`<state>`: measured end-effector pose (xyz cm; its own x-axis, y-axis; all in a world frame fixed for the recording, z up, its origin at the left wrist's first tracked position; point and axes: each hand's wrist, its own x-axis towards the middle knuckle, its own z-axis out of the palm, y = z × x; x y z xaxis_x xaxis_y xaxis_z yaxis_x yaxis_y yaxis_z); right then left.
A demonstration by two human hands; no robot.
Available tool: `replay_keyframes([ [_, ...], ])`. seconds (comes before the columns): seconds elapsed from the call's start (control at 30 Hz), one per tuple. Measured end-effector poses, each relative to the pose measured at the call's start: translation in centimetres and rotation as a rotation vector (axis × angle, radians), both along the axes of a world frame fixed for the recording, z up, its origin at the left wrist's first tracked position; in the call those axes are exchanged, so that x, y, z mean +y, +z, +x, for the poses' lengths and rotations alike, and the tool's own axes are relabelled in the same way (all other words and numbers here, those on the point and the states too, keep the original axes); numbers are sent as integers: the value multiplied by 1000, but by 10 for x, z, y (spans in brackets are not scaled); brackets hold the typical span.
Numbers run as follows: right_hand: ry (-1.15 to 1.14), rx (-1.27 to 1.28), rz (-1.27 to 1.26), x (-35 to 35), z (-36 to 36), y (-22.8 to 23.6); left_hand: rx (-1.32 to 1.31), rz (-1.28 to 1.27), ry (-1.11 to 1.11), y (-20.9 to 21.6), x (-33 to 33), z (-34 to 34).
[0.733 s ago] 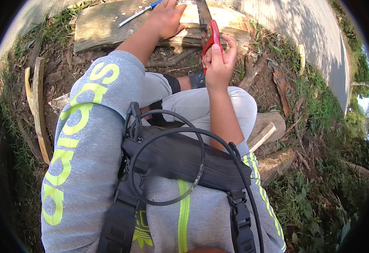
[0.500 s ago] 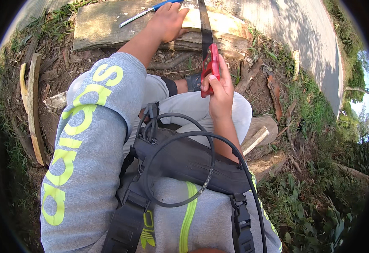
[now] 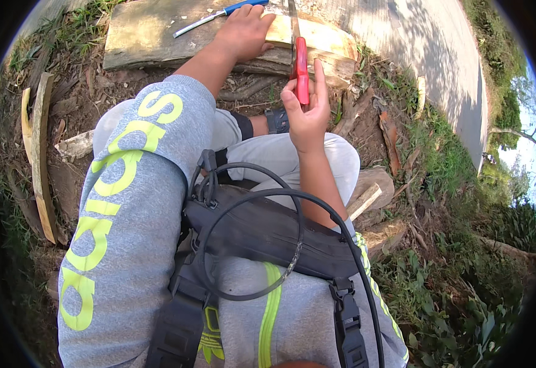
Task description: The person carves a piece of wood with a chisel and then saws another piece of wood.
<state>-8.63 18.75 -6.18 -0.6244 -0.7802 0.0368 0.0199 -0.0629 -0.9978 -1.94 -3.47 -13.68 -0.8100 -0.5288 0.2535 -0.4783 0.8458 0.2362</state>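
My left hand (image 3: 245, 34) lies on a thick, rough plank (image 3: 142, 40), its fingers reaching forward beside a slim tool (image 3: 234, 8) with a blue handle and a pale, narrow shaft. My right hand (image 3: 308, 119) holds a saw by its red handle (image 3: 302, 70), the thumb on its left side and the fingers on its right. Up over the right part of the plank runs the dark saw blade (image 3: 294, 21), its far end cut off by the picture's top. Whether the teeth touch the wood I cannot tell.
My crossed legs (image 3: 335, 162) are close to the plank. A black cable (image 3: 243, 297) loops over the dark pouch (image 3: 256, 230) at my waist. Long wood strips (image 3: 42, 159) lie at the left, cut logs (image 3: 375, 190) at the right. Grass borders a paved road (image 3: 440, 61).
My right hand and the saw have moved slightly forward and left. The red handle has turned and now shows its narrow edge. My left hand stays on the plank.
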Motion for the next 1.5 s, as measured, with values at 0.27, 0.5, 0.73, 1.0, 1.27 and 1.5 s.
replay_keyframes([
  [0.27,-39,267,185,13,1,-39,-13,-39,25,-4,0,-5],
  [0.5,-32,301,216,37,-11,-15,-97,51,51,6,3,-7],
  [0.73,14,340,106,27,-1,-20,-85,-25,41,3,2,-11],
  [1.0,-23,144,177,76,-2,2,-75,-56,30,-1,-1,-11],
  [1.27,-73,156,127,21,-22,-11,-39,-83,37,3,6,-10],
  [1.5,-30,138,198,84,-7,-7,-12,-53,45,-7,1,-12],
])
